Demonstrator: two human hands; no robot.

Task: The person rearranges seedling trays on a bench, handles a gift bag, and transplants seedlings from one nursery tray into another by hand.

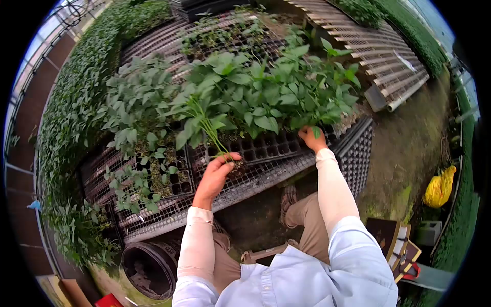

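My left hand is closed around the lower stems of a small bunch of green seedlings, whose leaves lean up and to the left. Dark soil clings near the roots below my fingers. My right hand reaches to the front edge of a black cell tray, its fingers bent among the plants there. What those fingers grip is hidden by leaves and too small to make out. Dense leafy seedlings stand in the tray behind both hands, while several front cells hold no plant.
Another tray with sparse seedlings lies at left on the mesh bench. Stacked black trays lean at the bench's right end. A black bucket stands at lower left. A yellow bag and cardboard boxes are on the right.
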